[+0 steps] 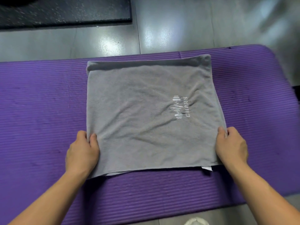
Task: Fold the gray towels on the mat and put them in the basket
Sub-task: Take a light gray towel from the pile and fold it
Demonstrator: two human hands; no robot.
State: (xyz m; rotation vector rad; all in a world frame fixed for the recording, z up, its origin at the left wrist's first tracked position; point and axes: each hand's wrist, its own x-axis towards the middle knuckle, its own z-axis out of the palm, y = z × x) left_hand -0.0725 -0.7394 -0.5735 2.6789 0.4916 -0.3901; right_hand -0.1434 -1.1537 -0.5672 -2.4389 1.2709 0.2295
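A gray towel (146,111) with a white embroidered logo lies folded in half on the purple ribbed mat (40,111), its folded edge at the far side. My left hand (82,151) pinches the towel's left edge near the front, thumb on top. My right hand (231,146) pinches the right edge at about the same height. A small white label pokes out under the front right corner. No basket is in view.
Gray glossy floor (178,30) lies beyond the mat. A black speckled rubber mat (65,12) sits at the top left. Something white (197,221) shows at the bottom edge on the floor.
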